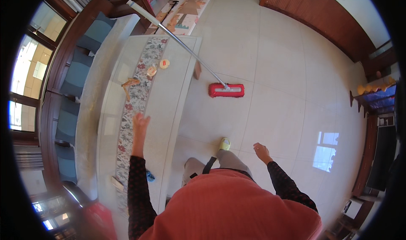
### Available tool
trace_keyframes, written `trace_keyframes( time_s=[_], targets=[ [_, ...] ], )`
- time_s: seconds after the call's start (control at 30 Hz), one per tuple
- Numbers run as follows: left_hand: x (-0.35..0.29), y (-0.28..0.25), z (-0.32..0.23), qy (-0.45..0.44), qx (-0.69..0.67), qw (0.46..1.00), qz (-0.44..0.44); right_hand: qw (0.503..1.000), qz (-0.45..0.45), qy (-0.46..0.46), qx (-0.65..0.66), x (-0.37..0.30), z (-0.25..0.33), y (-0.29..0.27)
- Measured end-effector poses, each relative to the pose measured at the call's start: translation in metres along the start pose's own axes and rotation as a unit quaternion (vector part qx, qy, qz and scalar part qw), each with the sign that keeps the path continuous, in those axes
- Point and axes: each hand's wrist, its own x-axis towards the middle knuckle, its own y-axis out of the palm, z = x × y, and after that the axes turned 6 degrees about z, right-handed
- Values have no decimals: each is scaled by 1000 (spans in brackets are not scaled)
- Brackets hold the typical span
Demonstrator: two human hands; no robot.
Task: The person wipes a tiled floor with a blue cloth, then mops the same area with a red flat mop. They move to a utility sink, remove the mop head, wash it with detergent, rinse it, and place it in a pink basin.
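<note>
Tiled floor (287, 92), long table (177, 92) with floral runner (135, 96). We see our left hand (141, 122) spread wide above the runner, holding nothing. Right hand (261, 149) hangs loosely open over tiles, empty. Mop (226, 90) stands well apart on the floor, its handle leaning past the table's corner.

A single head-worn fisheye camera is looking steeply down from above the person's shoulders, facing forward across the tiled floor (287, 113). It is sitting closest to the orange-clad torso at the lower centre, while the long table (177, 92) is bending along the left.
</note>
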Motion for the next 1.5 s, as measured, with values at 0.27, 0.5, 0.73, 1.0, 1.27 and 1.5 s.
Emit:
trace_keyframes(
  time_s=[0.27, 0.5, 0.73, 1.0, 1.27, 1.5],
  targets=[
    [186, -54, -122, -112, -349, 930, -4, 994, -67, -45, 68, 99, 34, -61],
    [360, -45, -142, 5, -419, 908, 11, 991, -24, -66, 116, 163, 102, -94],
    [511, -35, -158, -116, -522, 840, -91, 983, -17, -143, 117, 274, 213, -126],
    [477, -22, -296, 197, -520, 772, 306, 975, -92, -177, 94, 390, 346, -145],
    [405, -56, -425, 192, -482, 768, 377, 971, -109, -185, 106, 441, 419, -170],
    [394, -89, -441, 262, -527, 782, 205, 910, -66, -384, 141, 478, 474, -231]
  ],
)
